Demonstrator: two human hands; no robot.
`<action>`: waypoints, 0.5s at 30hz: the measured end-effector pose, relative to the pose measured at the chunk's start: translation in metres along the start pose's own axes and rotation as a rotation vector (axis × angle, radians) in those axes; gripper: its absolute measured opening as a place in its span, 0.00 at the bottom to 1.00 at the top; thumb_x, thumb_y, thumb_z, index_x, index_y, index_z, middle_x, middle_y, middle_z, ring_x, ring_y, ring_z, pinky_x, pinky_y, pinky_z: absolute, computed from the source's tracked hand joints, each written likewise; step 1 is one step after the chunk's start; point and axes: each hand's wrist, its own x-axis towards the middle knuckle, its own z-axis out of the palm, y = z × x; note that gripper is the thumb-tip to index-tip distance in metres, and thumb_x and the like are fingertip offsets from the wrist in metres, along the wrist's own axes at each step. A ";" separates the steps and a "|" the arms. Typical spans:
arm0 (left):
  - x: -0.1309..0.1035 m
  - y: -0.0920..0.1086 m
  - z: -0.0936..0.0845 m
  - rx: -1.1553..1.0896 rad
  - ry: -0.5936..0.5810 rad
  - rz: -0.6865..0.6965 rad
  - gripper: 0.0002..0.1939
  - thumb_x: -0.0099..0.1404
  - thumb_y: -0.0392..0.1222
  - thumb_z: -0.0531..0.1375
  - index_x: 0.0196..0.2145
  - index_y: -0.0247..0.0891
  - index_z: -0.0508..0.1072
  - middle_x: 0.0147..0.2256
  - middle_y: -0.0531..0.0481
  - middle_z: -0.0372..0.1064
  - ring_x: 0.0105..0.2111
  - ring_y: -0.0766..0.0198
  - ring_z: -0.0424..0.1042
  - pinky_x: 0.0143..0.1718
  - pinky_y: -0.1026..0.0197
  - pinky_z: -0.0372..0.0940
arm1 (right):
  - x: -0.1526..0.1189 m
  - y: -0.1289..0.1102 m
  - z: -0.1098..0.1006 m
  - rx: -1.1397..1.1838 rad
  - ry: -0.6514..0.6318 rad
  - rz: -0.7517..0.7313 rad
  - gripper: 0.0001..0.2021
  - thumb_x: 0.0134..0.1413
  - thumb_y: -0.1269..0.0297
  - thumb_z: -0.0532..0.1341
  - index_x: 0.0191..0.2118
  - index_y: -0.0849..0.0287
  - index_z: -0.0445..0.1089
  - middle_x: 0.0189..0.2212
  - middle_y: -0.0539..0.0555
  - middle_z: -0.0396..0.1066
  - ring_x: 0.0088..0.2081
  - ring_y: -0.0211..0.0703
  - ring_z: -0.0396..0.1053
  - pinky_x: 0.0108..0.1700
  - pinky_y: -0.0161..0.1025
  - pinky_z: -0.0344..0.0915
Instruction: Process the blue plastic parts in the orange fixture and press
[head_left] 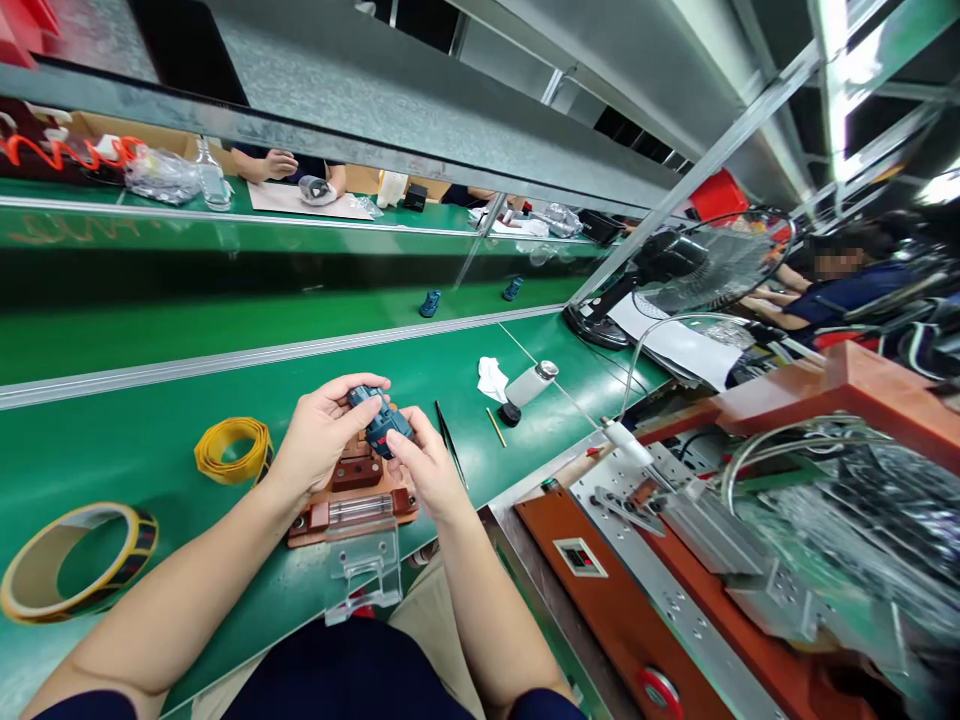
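A small dark blue plastic part (381,422) is held between my two hands, over a reddish-brown fixture (352,490) with a clear hinged plate at its front. My left hand (324,425) grips the upper left end of the part with thumb and fingers. On its lower right end, the thumb and fingers of my right hand (429,462) are closed. A yellow tape roll (234,450) lies left of my left hand. Black tweezers (451,445) rest on the green bench just right of my right hand.
A larger tape roll (79,562) lies at the left. Ahead are a white bottle (532,382), a black cap (510,413), a crumpled tissue (492,380) and two blue parts beyond the rail. A metal-and-brown machine (637,600) and a fan (705,262) stand right. Other people sit across and at right.
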 end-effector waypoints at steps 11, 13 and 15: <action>0.001 -0.006 -0.003 0.003 -0.013 -0.036 0.21 0.55 0.49 0.74 0.45 0.38 0.81 0.45 0.42 0.79 0.41 0.57 0.77 0.43 0.59 0.72 | 0.003 -0.003 0.021 0.353 0.105 0.175 0.24 0.51 0.46 0.68 0.32 0.54 0.53 0.21 0.40 0.56 0.19 0.27 0.42 0.18 0.25 0.34; 0.002 -0.009 -0.002 0.085 0.011 0.008 0.18 0.56 0.51 0.72 0.41 0.38 0.81 0.39 0.46 0.78 0.38 0.60 0.75 0.40 0.61 0.70 | 0.002 -0.006 0.022 0.444 0.039 0.274 0.24 0.50 0.43 0.68 0.34 0.54 0.57 0.21 0.42 0.59 0.18 0.27 0.43 0.18 0.25 0.33; 0.004 -0.013 -0.001 0.201 0.058 0.091 0.13 0.58 0.51 0.69 0.32 0.38 0.77 0.30 0.52 0.72 0.31 0.65 0.69 0.34 0.64 0.65 | 0.001 -0.007 0.024 0.520 -0.059 0.383 0.26 0.49 0.39 0.67 0.37 0.56 0.61 0.21 0.43 0.60 0.18 0.27 0.42 0.17 0.26 0.33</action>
